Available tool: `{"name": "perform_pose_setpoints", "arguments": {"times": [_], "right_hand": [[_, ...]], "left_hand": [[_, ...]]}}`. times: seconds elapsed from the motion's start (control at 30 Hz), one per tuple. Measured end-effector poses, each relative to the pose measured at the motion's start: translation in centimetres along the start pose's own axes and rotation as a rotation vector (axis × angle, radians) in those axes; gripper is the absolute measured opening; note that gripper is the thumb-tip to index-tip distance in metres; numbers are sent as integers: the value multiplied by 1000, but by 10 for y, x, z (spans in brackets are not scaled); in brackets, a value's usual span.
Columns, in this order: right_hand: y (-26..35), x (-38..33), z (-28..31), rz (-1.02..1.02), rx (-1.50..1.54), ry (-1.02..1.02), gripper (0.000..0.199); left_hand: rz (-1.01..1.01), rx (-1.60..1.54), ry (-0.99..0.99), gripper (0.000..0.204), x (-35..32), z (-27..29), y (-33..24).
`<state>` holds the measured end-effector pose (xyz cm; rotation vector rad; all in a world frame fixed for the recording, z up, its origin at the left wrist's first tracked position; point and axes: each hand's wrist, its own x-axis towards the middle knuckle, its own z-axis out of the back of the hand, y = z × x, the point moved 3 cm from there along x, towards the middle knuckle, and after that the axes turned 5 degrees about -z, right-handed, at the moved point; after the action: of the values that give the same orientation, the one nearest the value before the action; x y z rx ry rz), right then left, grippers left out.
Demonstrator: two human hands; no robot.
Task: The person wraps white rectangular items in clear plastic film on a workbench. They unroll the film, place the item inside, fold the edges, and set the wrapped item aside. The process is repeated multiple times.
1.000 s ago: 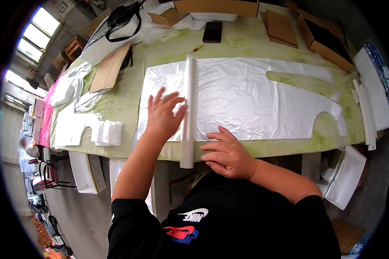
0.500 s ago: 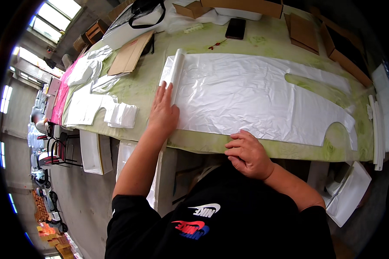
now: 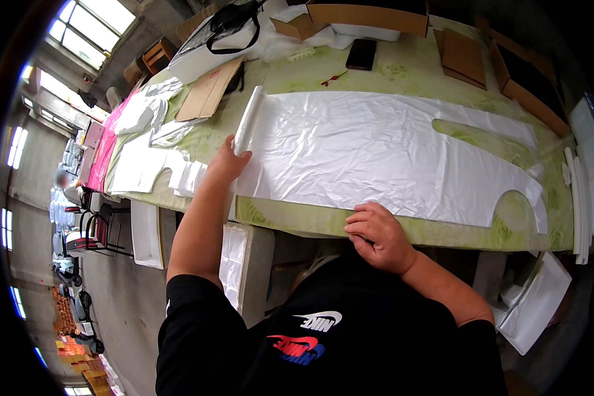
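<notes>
A thin white plastic sheet (image 3: 350,148), cut like an apron with rounded notches at its right end, lies wrinkled across the table. Its left end is wound into a narrow roll (image 3: 250,119). My left hand (image 3: 228,162) grips the near end of this roll, fingers around its left side and thumb on the right. My right hand (image 3: 379,237) is at the table's front edge, beside the sheet's near edge. Its fingers are curled loosely together, with nothing seen in them.
A green patterned cover (image 3: 297,214) lies over the table. Behind the sheet are a dark phone (image 3: 362,54) and cardboard boxes (image 3: 376,16). Flat cardboard (image 3: 210,92) and folded white plastic pieces (image 3: 138,168) lie left. White rolls (image 3: 577,204) stand at the right edge.
My left hand has gone from lying flat on the roll to gripping its near end. The roll has shifted left, to the sheet's left edge. My right hand has stayed put.
</notes>
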<state>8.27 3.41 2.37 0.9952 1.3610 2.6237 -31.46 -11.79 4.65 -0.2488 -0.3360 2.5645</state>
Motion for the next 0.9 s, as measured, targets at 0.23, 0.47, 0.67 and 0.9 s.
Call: {"name": "perform_pose_setpoints", "arguments": {"times": [0.23,0.47,0.67,0.9], "right_hand": [[7,3,12,-186,52,-80,48],[22,-2,17,-515,372,14,80],[13,-13,24,-543,191,-72,80],[4,-25,40,-678,20,62,73]], "left_hand": [[-117,-1186,239,42,-73,-31,-133],[-28,-1703,480,44,-122,-84,-224],[-113,-1603,344,88,-139,-97,-252],[-987,-773,-11,54,-137,-122,-275]]}}
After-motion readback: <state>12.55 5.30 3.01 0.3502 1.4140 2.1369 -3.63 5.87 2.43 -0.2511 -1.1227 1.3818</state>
